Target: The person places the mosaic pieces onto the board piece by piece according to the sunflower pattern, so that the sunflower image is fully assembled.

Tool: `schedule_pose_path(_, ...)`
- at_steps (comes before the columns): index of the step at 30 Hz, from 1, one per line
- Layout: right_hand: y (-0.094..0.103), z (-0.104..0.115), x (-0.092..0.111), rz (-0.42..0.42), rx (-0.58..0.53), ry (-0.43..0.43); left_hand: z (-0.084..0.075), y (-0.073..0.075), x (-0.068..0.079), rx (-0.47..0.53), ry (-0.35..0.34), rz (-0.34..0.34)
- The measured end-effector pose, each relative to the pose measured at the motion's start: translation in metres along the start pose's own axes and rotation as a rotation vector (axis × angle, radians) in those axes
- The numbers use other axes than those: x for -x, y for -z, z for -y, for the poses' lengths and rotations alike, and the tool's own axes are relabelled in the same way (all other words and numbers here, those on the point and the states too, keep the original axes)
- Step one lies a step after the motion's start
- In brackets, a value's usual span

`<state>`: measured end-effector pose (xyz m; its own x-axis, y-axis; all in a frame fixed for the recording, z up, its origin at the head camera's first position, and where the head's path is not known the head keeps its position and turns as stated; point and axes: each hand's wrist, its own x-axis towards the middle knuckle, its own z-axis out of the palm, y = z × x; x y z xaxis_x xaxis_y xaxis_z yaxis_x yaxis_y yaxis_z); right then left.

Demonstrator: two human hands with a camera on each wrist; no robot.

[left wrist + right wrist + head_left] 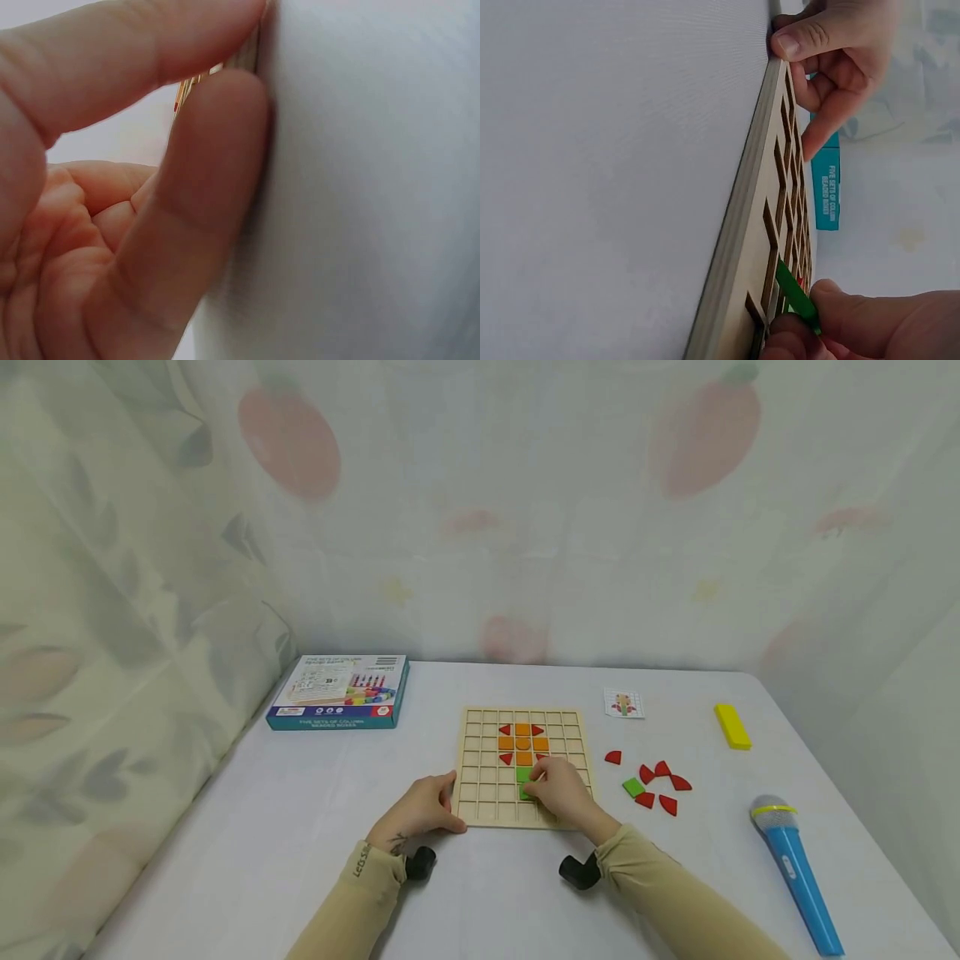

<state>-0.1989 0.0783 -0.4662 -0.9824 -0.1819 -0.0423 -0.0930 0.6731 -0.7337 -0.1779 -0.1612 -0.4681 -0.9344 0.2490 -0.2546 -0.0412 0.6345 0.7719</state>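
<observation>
A square wooden grid board point(480, 810) lies on the white table. At its near left corner my left hand point(418, 808) grips the edge between thumb and fingers. My right hand point(566, 793) is over the near part of the board, pinching a green square tile point(795, 295) between thumb and fingers; the tile tilts at a grid cell. Another green tile point(522, 773) sits just beyond it. Farther up the grid, orange squares point(522, 729) form a cross around an orange round piece point(522, 743), with red pieces point(506, 730) at its corners, one partly hidden by my right hand.
Right of the board lie several loose red pieces point(668, 806) and a green square point(633, 787). Behind them is a pattern card point(624, 703). A yellow block point(732, 727) and a blue toy microphone point(802, 877) lie far right. A game box point(337, 692) stands back left.
</observation>
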Motion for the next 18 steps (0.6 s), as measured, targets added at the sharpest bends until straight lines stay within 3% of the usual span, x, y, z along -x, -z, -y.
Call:
schedule_pose_path(12,-0.002,0.003,0.002,-0.030,0.142,0.022,0.001,0.000,0.000,0.005,-0.009,0.002)
schedule_pose_path(18,0.022,0.011,0.004,-0.062,0.253,0.040,0.001,0.001,-0.001,0.002,-0.004,0.002)
